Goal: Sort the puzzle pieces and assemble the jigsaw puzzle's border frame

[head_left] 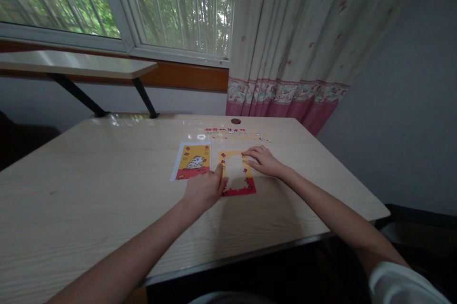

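Observation:
A jigsaw puzzle border (240, 191), yellow above and red along the bottom, lies flat on the table with bare tabletop inside it. My left hand (205, 187) rests on its left side, index finger stretched along the edge and thumb apart. At the upper right corner, the fingertips of my right hand (263, 160) touch the border, thumb and index spread. Whether a small piece is under those fingertips is hidden. Left of the border lies a printed picture (196, 152) of a white animal on yellow and red, with a pale margin.
Loose jigsaw pieces (228, 132) lie in rows beyond the border, near a round cable hole (236, 121). A raised shelf (107, 63) on black legs stands at the back left. The wooden table (89, 209) meets a curtain (285, 90) and window behind.

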`<state>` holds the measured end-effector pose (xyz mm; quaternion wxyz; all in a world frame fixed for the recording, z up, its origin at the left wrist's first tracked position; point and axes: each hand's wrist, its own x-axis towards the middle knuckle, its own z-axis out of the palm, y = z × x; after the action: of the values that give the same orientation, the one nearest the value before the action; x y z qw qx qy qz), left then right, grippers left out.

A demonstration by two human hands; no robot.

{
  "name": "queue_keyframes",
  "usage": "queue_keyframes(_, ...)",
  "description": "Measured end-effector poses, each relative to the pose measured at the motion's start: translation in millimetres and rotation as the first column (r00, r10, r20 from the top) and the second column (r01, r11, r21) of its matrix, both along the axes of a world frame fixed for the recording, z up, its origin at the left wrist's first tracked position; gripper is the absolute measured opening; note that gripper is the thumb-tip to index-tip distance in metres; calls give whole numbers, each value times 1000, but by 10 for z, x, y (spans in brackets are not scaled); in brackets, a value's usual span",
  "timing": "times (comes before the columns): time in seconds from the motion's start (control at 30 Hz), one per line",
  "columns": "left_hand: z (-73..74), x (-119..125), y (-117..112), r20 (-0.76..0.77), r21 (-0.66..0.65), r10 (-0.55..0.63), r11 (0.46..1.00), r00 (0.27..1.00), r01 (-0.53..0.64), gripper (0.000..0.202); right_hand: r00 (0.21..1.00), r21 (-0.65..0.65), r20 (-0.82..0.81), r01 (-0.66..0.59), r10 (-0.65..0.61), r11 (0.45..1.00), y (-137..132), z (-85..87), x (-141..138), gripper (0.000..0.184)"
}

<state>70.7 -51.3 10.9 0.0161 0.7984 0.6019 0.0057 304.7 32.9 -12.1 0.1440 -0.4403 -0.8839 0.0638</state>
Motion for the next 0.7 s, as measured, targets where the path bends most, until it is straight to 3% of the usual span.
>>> queue_keyframes(0.2, 24, 12, -8, -1, -5, 7, 1000, 1000, -7, 48, 996, -21, -9, -88, 87, 996, 104, 55, 31, 35)
queue_keyframes(0.33, 41, -1, -41, 29, 35, 17, 999, 999, -18, 40, 990, 31, -39, -133, 134, 991, 289, 162, -53, 28)
queue_keyframes(0.53, 39, -70, -41, 18, 228, -22, 973, 1000, 18, 31, 995, 69, -37, -88, 91, 994, 688, 312, -517, 25)
queue_keyframes(0.7, -63, -110, -7, 15, 231, -21, 973, 1000, 17, 38, 999, 57, -33, 21, -19, 998, 912, 318, -963, 23)
